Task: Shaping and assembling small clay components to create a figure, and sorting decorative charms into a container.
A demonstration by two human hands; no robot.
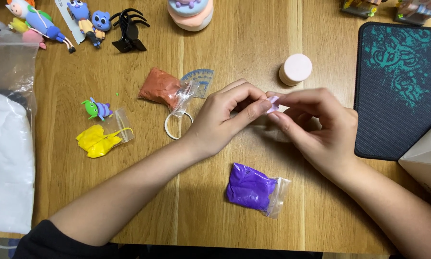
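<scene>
Above the purple bag (256,190) on the desk (244,52), the left hand (227,115) and right hand (311,122) each pinch the pale lilac clay (273,102); best worked with light, even fingertip pressure, turning it slowly.

Head view, steeply down, close

The lump of clay (273,103) pinched between the left hand (225,115) and right hand (316,129) looks pale lilac, though little of it shows. Near the wooden table's (253,43) front edge lies a bag of purple clay (253,188). Toward the left edge sit yellow clay (98,141) and brick-red clay (161,87). At the right edge, a black mat (397,86) carries a teal swirling pattern.
</scene>
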